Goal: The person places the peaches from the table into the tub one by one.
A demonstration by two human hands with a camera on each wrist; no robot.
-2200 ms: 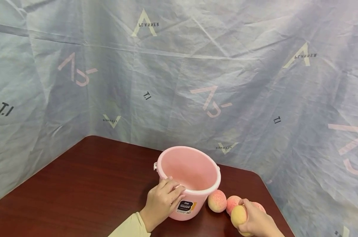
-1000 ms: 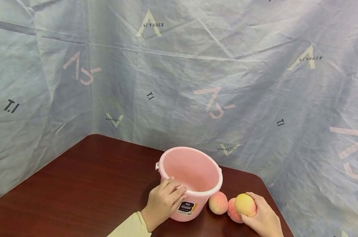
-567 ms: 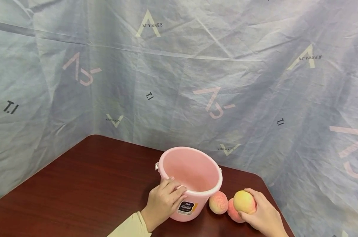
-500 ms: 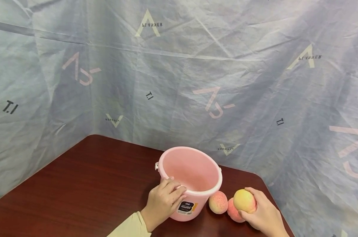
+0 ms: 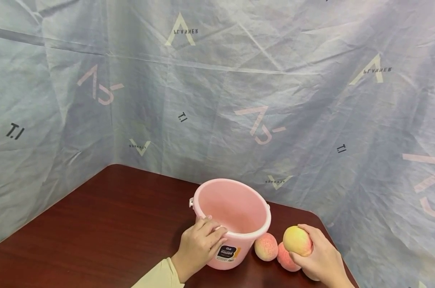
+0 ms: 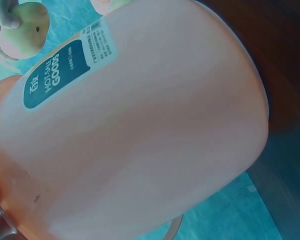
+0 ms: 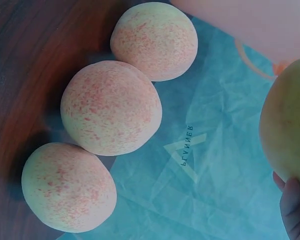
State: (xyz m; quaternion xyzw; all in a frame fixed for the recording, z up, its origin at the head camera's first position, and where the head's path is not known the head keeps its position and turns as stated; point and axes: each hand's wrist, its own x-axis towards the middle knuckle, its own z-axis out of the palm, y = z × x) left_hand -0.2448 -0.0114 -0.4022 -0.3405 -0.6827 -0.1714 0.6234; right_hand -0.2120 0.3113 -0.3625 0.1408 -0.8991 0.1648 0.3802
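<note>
Two hands work at the near edge of the dark wooden table (image 5: 105, 224). Right hand (image 5: 319, 258) curls its fingers (image 5: 311, 236) round a yellowish peach (image 5: 297, 240), held just above the table. Left hand (image 5: 197, 246) rests against the near wall of a pink bucket (image 5: 235, 208), fingers curled over its rim. Between bucket and right hand, three speckled pink peaches (image 7: 110, 107) lie in a row on the table. Behind hangs a wrinkled blue printed sheet (image 5: 239, 88).
</note>
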